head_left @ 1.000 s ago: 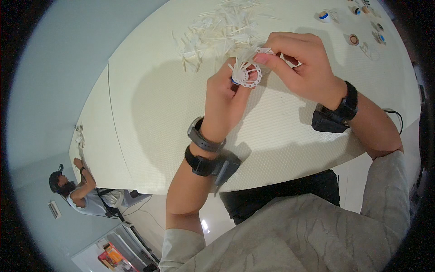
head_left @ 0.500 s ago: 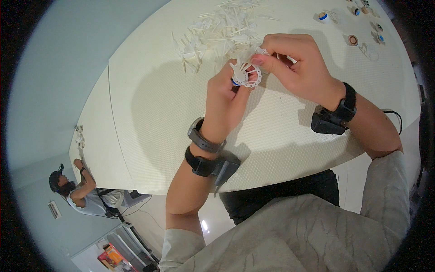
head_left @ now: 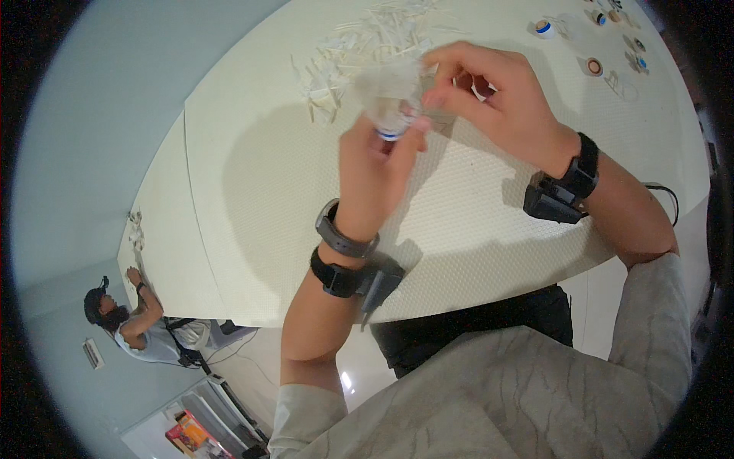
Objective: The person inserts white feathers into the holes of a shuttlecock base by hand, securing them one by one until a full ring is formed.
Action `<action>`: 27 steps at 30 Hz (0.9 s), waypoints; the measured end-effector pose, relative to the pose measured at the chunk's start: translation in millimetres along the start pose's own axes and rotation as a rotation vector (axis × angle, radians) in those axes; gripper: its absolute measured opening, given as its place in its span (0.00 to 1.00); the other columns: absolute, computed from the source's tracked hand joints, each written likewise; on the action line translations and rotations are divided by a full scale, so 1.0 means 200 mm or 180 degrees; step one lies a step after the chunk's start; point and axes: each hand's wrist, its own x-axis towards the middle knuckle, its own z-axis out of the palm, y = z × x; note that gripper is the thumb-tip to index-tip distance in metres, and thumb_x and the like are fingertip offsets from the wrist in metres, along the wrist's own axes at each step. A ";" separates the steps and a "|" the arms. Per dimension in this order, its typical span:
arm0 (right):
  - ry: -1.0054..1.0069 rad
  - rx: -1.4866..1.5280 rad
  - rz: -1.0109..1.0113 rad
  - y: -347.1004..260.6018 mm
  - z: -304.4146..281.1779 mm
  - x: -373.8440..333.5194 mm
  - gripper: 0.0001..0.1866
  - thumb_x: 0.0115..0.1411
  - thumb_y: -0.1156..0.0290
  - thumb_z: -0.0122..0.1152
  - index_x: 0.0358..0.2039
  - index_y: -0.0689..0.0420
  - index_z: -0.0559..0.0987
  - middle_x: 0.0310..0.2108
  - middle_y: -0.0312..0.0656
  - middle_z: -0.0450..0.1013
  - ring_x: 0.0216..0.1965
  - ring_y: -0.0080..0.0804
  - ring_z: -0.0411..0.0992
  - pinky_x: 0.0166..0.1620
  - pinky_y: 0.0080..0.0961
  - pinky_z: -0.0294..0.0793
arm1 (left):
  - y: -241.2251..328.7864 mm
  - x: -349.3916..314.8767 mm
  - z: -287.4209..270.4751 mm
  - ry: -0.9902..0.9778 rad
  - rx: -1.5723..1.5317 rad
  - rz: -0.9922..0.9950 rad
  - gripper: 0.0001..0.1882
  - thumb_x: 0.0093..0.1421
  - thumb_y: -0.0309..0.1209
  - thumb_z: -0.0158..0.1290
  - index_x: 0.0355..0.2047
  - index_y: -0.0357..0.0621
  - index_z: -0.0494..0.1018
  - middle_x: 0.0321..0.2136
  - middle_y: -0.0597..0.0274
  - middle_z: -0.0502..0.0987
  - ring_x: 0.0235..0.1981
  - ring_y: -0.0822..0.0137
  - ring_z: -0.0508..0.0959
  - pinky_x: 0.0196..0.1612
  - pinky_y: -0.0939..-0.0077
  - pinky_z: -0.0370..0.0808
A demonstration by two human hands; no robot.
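Note:
My left hand (head_left: 375, 172) is closed round the base of a white round plastic piece with a blue band (head_left: 389, 135), held above the table. The upper part of the piece is smeared by motion; thin white ribs and a ring showed on it a moment earlier. Just to its right hovers my right hand (head_left: 501, 96), index finger and thumb tips apart, the other fingers curled. I make out nothing held in it, though its fingertips are slightly blurred next to the piece.
Beyond my hands lies a loose pile of thin white plastic strips (head_left: 382, 38). At the far right are a blue-rimmed white cap (head_left: 544, 29), a brown-ringed round part (head_left: 594, 67) and several other small parts. Another person (head_left: 130, 314) sits at the table's far left end.
The white piece has turned and blurred, its ribbed ring no longer distinct. My left hand has shifted slightly left, and my right fingertips have come apart from their pinch at the piece's edge.

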 end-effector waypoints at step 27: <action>-0.0640 -0.0176 0.0002 0.05 -0.03 0.01 0.07 0.63 0.71 0.64 0.39 0.60 0.78 0.24 0.40 0.73 0.26 0.26 0.70 0.32 0.25 0.69 | -0.03 0.03 -0.05 0.0744 0.0228 0.0465 0.10 0.65 0.31 0.59 0.39 0.35 0.80 0.30 0.60 0.82 0.20 0.81 0.68 0.22 0.85 0.63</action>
